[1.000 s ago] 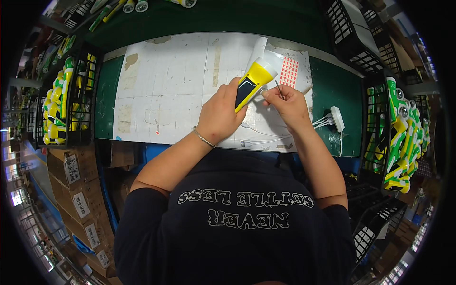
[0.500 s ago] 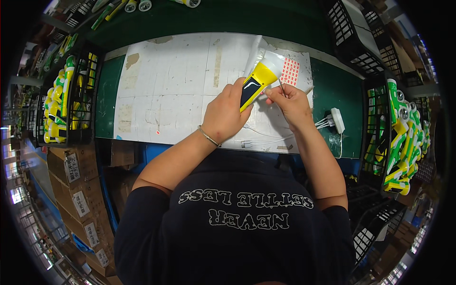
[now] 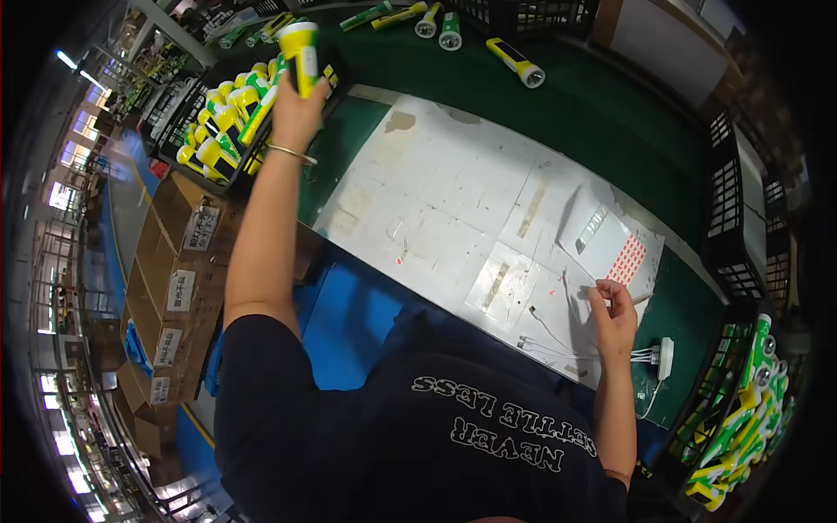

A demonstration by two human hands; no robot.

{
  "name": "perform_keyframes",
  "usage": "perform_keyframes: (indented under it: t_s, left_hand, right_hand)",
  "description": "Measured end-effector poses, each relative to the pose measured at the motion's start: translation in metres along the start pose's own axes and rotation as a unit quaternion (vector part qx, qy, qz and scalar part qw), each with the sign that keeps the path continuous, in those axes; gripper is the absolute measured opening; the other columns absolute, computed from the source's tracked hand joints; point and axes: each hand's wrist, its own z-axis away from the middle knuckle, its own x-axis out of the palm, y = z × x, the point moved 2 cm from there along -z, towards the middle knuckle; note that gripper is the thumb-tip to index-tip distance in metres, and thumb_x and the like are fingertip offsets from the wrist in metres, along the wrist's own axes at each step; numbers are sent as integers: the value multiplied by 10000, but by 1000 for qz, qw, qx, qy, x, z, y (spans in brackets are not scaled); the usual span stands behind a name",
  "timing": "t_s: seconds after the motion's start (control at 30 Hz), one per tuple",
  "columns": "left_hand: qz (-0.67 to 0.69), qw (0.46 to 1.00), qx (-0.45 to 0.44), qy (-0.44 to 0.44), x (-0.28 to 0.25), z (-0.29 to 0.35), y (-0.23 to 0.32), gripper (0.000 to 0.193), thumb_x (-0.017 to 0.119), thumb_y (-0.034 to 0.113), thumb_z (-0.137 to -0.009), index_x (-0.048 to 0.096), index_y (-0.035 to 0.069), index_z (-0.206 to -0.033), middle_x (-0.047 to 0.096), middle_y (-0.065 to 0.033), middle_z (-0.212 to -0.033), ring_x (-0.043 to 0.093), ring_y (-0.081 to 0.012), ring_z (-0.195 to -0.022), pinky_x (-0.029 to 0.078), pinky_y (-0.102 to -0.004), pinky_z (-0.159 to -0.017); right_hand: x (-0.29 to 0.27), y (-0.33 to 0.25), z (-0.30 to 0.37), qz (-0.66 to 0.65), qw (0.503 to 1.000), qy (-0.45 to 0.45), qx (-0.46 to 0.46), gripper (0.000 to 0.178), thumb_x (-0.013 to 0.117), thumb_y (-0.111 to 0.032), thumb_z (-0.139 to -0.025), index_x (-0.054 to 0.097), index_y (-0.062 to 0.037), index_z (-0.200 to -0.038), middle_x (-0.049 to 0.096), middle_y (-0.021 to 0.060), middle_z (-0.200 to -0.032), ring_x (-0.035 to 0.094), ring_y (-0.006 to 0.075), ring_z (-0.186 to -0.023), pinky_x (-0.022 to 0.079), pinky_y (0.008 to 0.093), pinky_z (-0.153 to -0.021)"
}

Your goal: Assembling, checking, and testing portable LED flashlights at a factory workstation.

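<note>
My left hand (image 3: 299,113) is raised beside the left crate, closed around a yellow flashlight (image 3: 301,57) with a white head, held upright. Below and left of it, the black crate (image 3: 228,181) is heaped with yellow and green flashlights (image 3: 222,122). My right hand (image 3: 615,309) is over the right end of the white work surface (image 3: 418,187), thumb and fingers curled together. Whatever it pinches is too small to make out. Just beyond those fingers lies a sheet of small red stickers (image 3: 628,260). White charging cables (image 3: 558,350) run beside that hand to a white plug block (image 3: 665,357).
A second crate of flashlights (image 3: 741,410) stands at the right. Several loose flashlights, one yellow and black (image 3: 514,63), lie along the far green bench (image 3: 602,113). Cardboard boxes (image 3: 187,270) stand on the left below the crate. A black crate (image 3: 737,205) is at the far right.
My left hand has carried the flashlight from the work surface to the left crate. My right hand stays near the sticker sheet, apart from the flashlight. The view has turned left.
</note>
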Motion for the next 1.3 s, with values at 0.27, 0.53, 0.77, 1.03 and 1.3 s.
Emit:
perform_keyframes:
  t_s: [0.27,0.53,0.77,1.03,1.3]
  left_hand:
    - [-416,881,-182,-132,-74,-90,-114,809,622,541,-688,431,1,-1259,563,-270,-1121,568,-399,-1010,447,-417,-888]
    - [-284,906,-220,-223,-66,-126,-166,1126,751,560,-583,187,63,-1421,404,-191,-1356,443,-295,-1215,370,-370,-990]
    - [-351,872,-336,-64,-25,-112,-157,787,623,545,-749,319,156,-1362,441,-203,-1316,457,-346,-1194,383,-431,-981]
    - [-381,801,-456,75,-46,-116,-181,782,540,589,-771,204,281,-1407,335,-150,-1360,309,-298,-1284,336,-503,-972]
    - [-409,864,-276,102,-10,-152,-144,783,574,382,-746,193,267,-1421,256,-140,-1429,232,-318,-1314,166,-601,-1008]
  right_hand:
    - [24,-17,3,37,999,-8,6,210,648,-112,-823,579,-21,-998,573,-15,-859,382,-13,-557,322,142,-492]
    - [30,-21,1,52,999,1,12,184,638,-70,-818,574,-14,-981,569,-15,-840,361,-13,-544,293,149,-474]
    - [35,-31,-2,90,996,9,1,168,616,-38,-809,577,-11,-970,592,-9,-851,326,-15,-506,256,151,-449]
    - [49,-43,-26,94,995,-8,10,159,612,-33,-812,572,-17,-965,581,-15,-834,327,-22,-495,258,148,-436]
    - [55,-43,-37,89,995,-38,25,191,624,-46,-812,569,-2,-989,601,20,-851,421,5,-546,333,156,-470]
